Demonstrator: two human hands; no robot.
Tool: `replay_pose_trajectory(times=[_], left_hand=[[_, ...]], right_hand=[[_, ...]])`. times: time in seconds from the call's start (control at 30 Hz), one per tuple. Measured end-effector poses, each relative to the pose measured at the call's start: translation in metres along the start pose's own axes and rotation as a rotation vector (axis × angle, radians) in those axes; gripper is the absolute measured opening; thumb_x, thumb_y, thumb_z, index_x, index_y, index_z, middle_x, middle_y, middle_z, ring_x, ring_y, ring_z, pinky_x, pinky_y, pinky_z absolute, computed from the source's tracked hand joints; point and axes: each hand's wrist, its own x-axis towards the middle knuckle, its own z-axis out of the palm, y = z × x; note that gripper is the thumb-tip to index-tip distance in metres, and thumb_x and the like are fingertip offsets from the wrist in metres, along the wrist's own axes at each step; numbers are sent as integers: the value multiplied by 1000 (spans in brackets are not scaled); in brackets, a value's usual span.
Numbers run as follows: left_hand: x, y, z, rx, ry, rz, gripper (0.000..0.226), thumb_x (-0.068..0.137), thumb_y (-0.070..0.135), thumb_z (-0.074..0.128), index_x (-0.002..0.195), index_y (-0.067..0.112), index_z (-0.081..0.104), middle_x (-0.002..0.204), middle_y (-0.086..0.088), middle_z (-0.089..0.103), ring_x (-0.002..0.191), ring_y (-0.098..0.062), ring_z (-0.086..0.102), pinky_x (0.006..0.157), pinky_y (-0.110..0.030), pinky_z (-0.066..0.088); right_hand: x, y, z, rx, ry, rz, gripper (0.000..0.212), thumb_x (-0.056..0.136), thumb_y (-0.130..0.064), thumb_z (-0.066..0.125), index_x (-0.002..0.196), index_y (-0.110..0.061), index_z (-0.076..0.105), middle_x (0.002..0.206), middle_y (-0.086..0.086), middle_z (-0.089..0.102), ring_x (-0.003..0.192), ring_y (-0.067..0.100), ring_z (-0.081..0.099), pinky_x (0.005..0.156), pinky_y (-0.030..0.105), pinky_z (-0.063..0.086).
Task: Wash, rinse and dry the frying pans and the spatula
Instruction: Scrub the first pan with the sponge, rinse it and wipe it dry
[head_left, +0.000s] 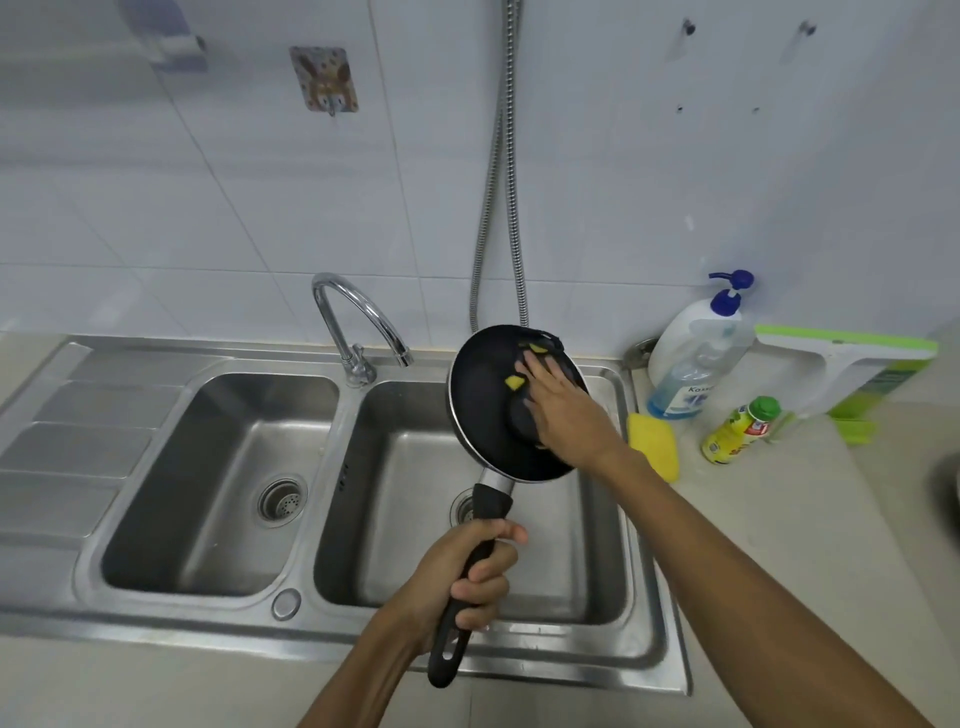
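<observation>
My left hand (467, 577) sits low in the middle of the frame, fingers and thumb curled tight round the black handle (488, 519) of the small frying pan (483, 410). I hold the pan up at a tilt, its dark inside facing me and leaning left. It hangs above the right basin (415, 519) of the steel double sink, near the frame's centre. My right hand (561, 400) reaches in from the lower right, and its fingers lie straight and spread as they press a dark cloth with yellow patches (521, 421) flat against the inside of the pan, toward its right rim. I cannot see my right thumb. The left basin (208, 493) lies beside it, and the curved chrome tap (358, 317) stands behind the divider between the two. On the counter to the right are a yellow sponge (654, 441) just beside the sink edge, a pump bottle (696, 358) with a blue top, a small yellow bottle (740, 428) with a green cap, and a green-and-white squeegee (841, 358). A metal shower hose (498, 182) runs down the tiled wall behind the pan.
</observation>
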Motion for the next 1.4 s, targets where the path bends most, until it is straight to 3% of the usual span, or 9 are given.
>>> replay_pose_trajectory(times=[0.1,0.23,0.4,0.67,0.77,0.83,1.1,1.27,1.4], left_hand=[[8,-3,-8,-80,-30,-5,17,99,22,55,102,6,59,53,3,28,31,-4,27,29,-16,27],[12,-19,-15,-42,65,-82,15,97,21,54,96,7,59,53,1,25,30,-6,25,28,-16,27],[14,-32,-19,-16,79,-134,15,97,22,52,94,8,58,54,2,25,33,-7,24,30,-17,22],[24,-51,-34,-258,-30,-125,25,100,22,47,101,3,62,51,4,30,31,-5,29,28,-18,31],[28,-57,-31,-281,-33,-114,27,100,22,45,102,2,62,50,5,29,29,-4,29,27,-18,31],[27,-60,-25,-275,-31,-93,27,100,23,45,102,2,62,50,5,28,29,-3,28,26,-18,31],[33,-82,23,-109,52,39,15,99,15,44,101,6,57,52,5,28,34,-6,30,32,-22,35],[60,-119,67,147,208,181,13,98,18,52,94,9,61,71,-6,55,71,-24,61,70,-37,54],[74,-144,96,270,261,237,27,94,33,59,104,9,70,98,-23,63,95,-37,63,85,-50,54]], right_hand=[[-42,-14,2,88,-78,135,45,108,-22,39,150,-8,44,156,11,45,142,31,44,112,46,41],[-92,-68,10,780,-66,414,29,108,-31,45,99,-9,62,91,13,71,81,22,67,75,40,51],[-99,-53,-6,1200,210,668,24,103,-35,56,95,-23,76,100,10,77,94,23,69,89,44,53],[-223,29,-21,426,333,766,29,107,-26,47,82,-11,52,76,9,62,73,31,59,64,37,39],[-278,36,40,87,-9,692,48,105,-40,31,124,-8,61,126,14,65,118,36,61,87,42,50],[-309,39,81,-60,-141,620,62,103,-43,23,153,-12,41,158,6,42,147,27,38,106,47,46],[-305,38,65,-46,-156,661,68,101,-57,32,154,-16,41,162,5,36,148,28,36,106,56,45],[-297,8,0,532,144,651,42,102,-40,55,141,-27,48,123,2,61,113,19,60,97,45,52],[-299,-9,-46,1194,-123,752,31,102,-55,46,132,-48,49,94,1,69,73,22,72,61,47,63]])
